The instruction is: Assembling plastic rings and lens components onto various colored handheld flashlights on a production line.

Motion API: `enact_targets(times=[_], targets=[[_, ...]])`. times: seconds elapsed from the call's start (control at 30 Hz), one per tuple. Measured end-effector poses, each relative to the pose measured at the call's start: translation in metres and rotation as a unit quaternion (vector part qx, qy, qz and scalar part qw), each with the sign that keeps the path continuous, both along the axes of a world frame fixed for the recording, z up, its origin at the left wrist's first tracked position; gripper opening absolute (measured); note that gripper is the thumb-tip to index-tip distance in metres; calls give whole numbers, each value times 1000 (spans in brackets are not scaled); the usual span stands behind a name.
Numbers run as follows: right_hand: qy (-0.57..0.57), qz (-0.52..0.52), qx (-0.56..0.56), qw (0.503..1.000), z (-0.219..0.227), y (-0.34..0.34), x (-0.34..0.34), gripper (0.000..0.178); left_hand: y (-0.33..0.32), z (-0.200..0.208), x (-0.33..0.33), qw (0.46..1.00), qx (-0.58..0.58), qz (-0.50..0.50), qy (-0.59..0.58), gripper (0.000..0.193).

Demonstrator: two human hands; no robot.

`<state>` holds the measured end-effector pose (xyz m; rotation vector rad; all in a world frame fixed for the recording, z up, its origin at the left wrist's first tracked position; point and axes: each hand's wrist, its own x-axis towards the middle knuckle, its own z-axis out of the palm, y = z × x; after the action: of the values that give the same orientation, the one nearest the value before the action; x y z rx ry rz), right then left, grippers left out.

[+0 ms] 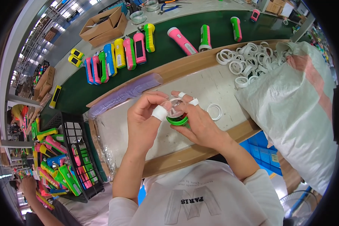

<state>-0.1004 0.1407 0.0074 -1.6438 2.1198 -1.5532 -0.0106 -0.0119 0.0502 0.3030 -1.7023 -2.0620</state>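
Well, a white sack [301, 109] bulges right of my fingers [150, 98], my shirt [218, 182] spreads below them, and a black crate [95, 189] of torches [68, 179] stands off left. Beyond my fingertips lie a clear stack [126, 96] and loose white rings [252, 60], likely kept there for easy reach. My left hand [141, 118] pinches a lens [175, 110] between thumb and forefinger, perhaps to spare its face; my right hand's [203, 126] bent fingers cradle the green torch end [177, 121] just beneath. Smallest is print: lettering [192, 200] on my shirt, torch labels too tiny to read.
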Motion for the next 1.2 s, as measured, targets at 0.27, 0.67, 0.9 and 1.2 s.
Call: enact_targets(times=[0.27, 0.67, 0.9, 1.2], targets=[[-57, 11, -46, 997, -5, -1, 2, 82, 4, 2, 2, 995, -8, 45, -90, 12], [-27, 31, -17, 999, -10, 3, 5, 77, -11, -10, 5, 971, -110, -14, -213, 18], [-46, 44, -40, 997, -18, 8, 6, 68, 4, -28, 11, 996, -54, -31, -61, 20], [-16, 30, -59, 998, -28, 20, 2, 63, 18, -49, 22, 933, -352, -20, 69, 49]])
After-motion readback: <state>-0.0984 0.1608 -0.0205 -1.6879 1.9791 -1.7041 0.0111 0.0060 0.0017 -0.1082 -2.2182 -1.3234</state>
